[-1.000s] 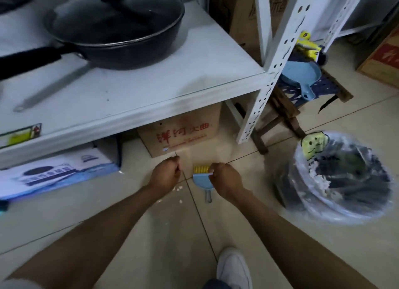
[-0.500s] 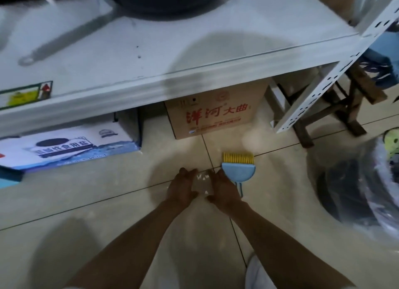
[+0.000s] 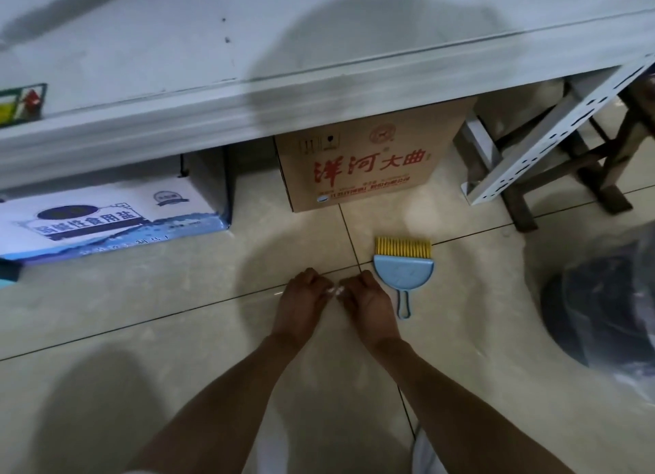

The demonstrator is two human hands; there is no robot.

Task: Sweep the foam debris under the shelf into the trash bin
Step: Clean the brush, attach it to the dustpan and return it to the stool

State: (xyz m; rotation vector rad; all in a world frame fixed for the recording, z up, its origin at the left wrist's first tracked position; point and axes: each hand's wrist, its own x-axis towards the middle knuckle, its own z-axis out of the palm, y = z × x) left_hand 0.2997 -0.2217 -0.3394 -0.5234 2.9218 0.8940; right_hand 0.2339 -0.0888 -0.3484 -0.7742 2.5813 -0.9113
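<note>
A few white bits of foam debris point(image 3: 334, 291) show on the beige floor tiles, squeezed between the curled fingertips of my left hand point(image 3: 301, 296) and my right hand point(image 3: 365, 300). Both hands rest on the floor, knuckles up, cupped toward each other. A small blue dustpan point(image 3: 403, 271) with a yellow-bristled brush point(image 3: 403, 246) clipped to its front lies flat just right of my right hand, untouched. The trash bin point(image 3: 602, 314), dark and lined with a clear plastic bag, stands at the right edge. The white shelf point(image 3: 248, 94) overhangs just beyond my hands.
Under the shelf stand a brown cardboard box point(image 3: 365, 168) with red lettering and a white-and-blue box point(image 3: 106, 214) to its left. The perforated shelf leg point(image 3: 553, 133) and a dark wooden stool point(image 3: 602, 161) are at the right. My shoe point(image 3: 425, 452) shows at the bottom.
My view has dropped lower and closer to the floor. Both hands have drawn together around the scattered foam bits, closing the gap between them. The dustpan has stayed in place.
</note>
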